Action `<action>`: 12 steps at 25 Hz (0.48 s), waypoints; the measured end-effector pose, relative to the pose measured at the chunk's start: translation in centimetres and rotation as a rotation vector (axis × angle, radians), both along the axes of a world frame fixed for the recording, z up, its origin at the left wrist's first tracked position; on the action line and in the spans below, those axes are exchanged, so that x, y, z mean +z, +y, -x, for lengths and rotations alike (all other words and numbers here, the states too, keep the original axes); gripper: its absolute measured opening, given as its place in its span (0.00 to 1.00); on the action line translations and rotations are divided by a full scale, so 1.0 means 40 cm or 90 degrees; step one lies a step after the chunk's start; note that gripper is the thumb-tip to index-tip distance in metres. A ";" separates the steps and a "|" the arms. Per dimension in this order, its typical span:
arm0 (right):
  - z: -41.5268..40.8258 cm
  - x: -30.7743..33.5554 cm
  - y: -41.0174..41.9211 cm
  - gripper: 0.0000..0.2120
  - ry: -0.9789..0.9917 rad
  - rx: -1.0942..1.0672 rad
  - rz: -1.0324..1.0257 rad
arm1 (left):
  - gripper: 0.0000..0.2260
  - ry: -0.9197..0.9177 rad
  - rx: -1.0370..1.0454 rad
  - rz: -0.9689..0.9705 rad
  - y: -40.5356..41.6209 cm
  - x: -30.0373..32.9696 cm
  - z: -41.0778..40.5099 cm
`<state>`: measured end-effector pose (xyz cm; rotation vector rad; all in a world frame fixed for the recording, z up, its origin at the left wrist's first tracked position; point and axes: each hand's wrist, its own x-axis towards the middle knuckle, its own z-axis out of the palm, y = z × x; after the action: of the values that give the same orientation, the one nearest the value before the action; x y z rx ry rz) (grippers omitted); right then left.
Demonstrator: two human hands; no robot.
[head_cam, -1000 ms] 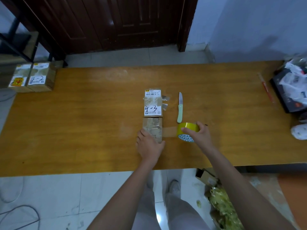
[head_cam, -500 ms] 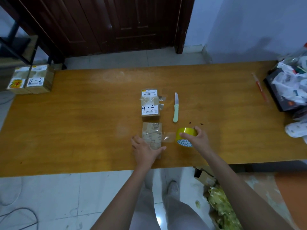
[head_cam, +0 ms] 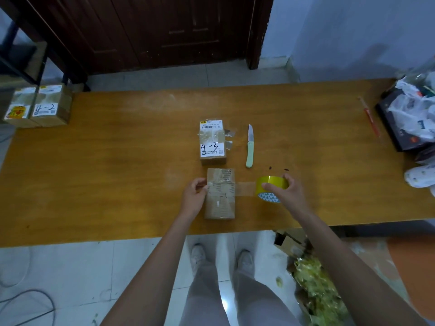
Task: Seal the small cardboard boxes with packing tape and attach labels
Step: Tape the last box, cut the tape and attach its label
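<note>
A small plain cardboard box (head_cam: 220,203) lies near the front edge of the wooden table (head_cam: 106,165). My left hand (head_cam: 194,198) presses the end of a tape strip against the box's left side. The clear strip (head_cam: 246,189) runs across the box top to a yellow tape roll (head_cam: 270,188), which my right hand (head_cam: 286,195) grips just right of the box. Behind it stands a second small box (head_cam: 213,144) bearing a white label marked "4-3".
A knife (head_cam: 250,147) with a pale green handle lies right of the labelled box. Two more labelled boxes (head_cam: 38,105) sit at the far left corner. Bags and a dark tray (head_cam: 409,118) crowd the right end, beside a red pen (head_cam: 369,116).
My left hand slid from the box's top to its left side. My right hand pulled the roll further right, stretching a longer strip across the box.
</note>
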<state>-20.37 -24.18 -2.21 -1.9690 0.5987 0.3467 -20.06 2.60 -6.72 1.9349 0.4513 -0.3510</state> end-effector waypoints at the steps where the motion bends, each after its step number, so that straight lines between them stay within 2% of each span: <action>1: 0.002 0.000 0.002 0.32 -0.001 -0.010 -0.003 | 0.08 0.001 -0.011 -0.003 0.007 -0.001 -0.009; 5: 0.007 -0.008 0.006 0.31 0.001 -0.002 0.007 | 0.02 0.053 -0.029 0.028 0.038 -0.002 -0.024; 10: 0.001 -0.004 -0.004 0.36 0.012 -0.014 -0.006 | 0.09 0.091 -0.077 0.055 0.059 0.009 -0.044; 12: -0.003 0.002 -0.004 0.35 0.013 -0.010 -0.004 | 0.11 0.078 -0.115 0.032 0.059 0.014 -0.049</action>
<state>-20.26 -24.34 -2.13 -1.9555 0.6257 0.3590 -18.09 4.97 -6.17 1.9158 0.3436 -0.5946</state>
